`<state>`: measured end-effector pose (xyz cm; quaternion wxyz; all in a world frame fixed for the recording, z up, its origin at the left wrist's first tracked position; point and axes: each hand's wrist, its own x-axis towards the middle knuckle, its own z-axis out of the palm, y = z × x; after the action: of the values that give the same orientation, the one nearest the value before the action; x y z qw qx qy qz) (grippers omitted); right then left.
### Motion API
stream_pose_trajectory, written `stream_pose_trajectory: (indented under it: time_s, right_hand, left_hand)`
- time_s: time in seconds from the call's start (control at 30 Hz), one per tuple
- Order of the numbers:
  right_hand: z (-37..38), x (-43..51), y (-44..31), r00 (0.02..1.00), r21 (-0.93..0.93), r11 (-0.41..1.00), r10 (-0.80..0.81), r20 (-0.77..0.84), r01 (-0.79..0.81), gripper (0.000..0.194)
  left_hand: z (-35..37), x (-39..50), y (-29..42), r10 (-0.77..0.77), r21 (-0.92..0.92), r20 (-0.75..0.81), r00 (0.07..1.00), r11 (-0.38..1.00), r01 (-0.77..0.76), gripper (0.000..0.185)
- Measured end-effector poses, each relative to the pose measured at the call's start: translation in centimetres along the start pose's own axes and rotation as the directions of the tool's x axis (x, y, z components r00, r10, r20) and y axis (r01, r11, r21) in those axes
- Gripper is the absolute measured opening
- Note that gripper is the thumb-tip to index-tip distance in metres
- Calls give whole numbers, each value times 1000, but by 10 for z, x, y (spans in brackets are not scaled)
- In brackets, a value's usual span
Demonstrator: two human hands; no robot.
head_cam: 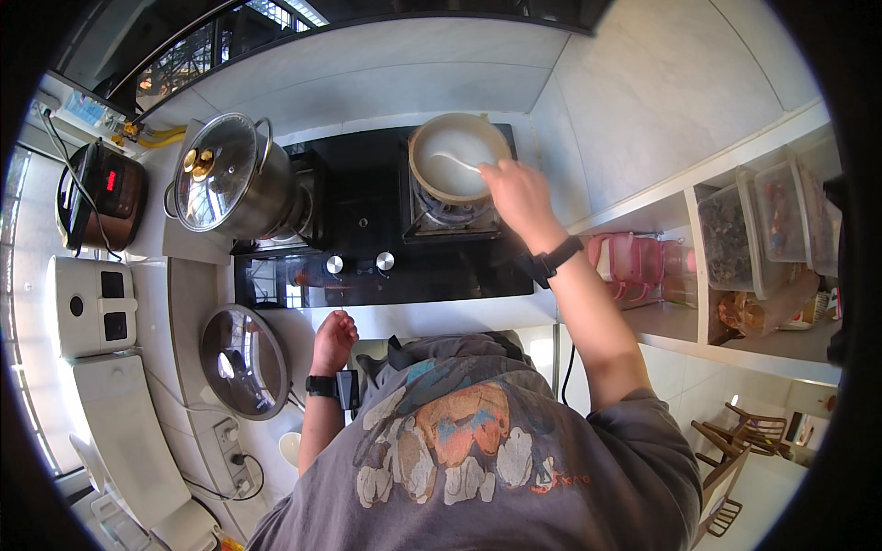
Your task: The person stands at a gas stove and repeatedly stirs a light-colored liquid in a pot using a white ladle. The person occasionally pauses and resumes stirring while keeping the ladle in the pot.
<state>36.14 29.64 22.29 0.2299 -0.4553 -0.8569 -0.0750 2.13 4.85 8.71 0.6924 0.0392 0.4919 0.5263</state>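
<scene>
My right hand (515, 200) grips the handle of a white spoon (456, 160), its bowl end dipping into a cloudy whitish liquid. That liquid fills much of a round, beige-rimmed pot (417, 175) on the right burner (451, 219) of the black glass gas hob (362, 206). Down at the front edge of the counter, my left hand (335, 337) hangs with its fingers curled in and nothing visible in them. Beside it lies a round glass lid (244, 361) with a dark rim.
A steel stockpot (265, 186) with a gold-knobbed glass lid (217, 172) stands on the left burner. Farther left are a multicooker (110, 186) and a white air fryer (93, 306). Plugs and cords run along a socket strip (233, 451). Open shelves (661, 320) on the right hold plastic containers (730, 241).
</scene>
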Motion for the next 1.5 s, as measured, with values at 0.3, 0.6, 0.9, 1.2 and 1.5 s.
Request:
stream_pose_trajectory:
  time_s: [0.3,0.6,0.9,1.2,1.5]
  right_hand:
    - [-2,1,18,999,-172,984,-44,-25,39,18]
    - [-42,-1,5,974,-82,992,114,193,-100,13]
    - [-59,-1,-15,967,171,969,142,210,-179,12]
    - [-59,-17,-11,979,41,997,57,194,-66,9]
    - [-7,-7,1,997,-85,995,48,60,-43,13]
  left_hand:
    - [-4,-6,0,5,-14,6,1000,1000,-5,13]
    - [-2,-6,-2,2,-1,19,1000,1000,-2,13]
    - [-3,-3,-2,4,-6,17,1000,1000,-3,14]
    - [-3,-3,-2,-8,-6,38,999,1000,9,12]
    - [0,0,-2,-5,-4,30,1000,1000,5,13]
